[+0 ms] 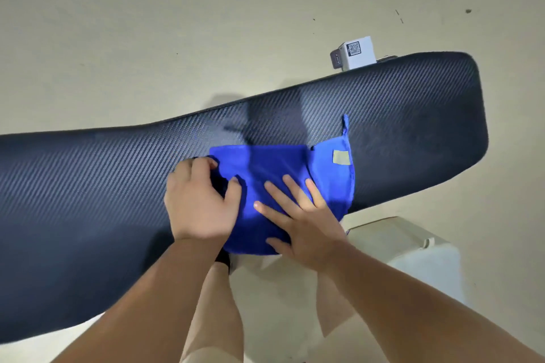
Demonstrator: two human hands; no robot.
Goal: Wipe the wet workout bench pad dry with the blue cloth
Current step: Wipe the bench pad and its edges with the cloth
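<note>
The black bench pad (pixel 398 115) runs slantwise across the whole frame, lower left up to upper right, and it's got that carbon-fibre weave look all over. The blue cloth (pixel 265 162) sits on it right around the middle of the picture, spread mostly flat, with its near edge drooping over the pad's near side. The left hand (pixel 200 203) is on the cloth's left edge, fingers curled over and the thumb pinching the fabric, so that one's actually gripping it. The right hand (pixel 303 227) is just lying flat on top of the cloth, fingers straight and fanned out, pressing down and not grabbing anything. On the cloth's right side there's a small greyish tag (pixel 342 156), but I can't read anything on it, and a little hang loop (pixel 345 124) pokes up from that corner. Past the pad's far edge, upper right, a small white box (pixel 358 53) sits on the pale floor (pixel 147 38) with a QR code (pixel 354 48) on top; any other print is too tiny to make out. A white container (pixel 421 256) is at lower right, just beside the pad.
</note>
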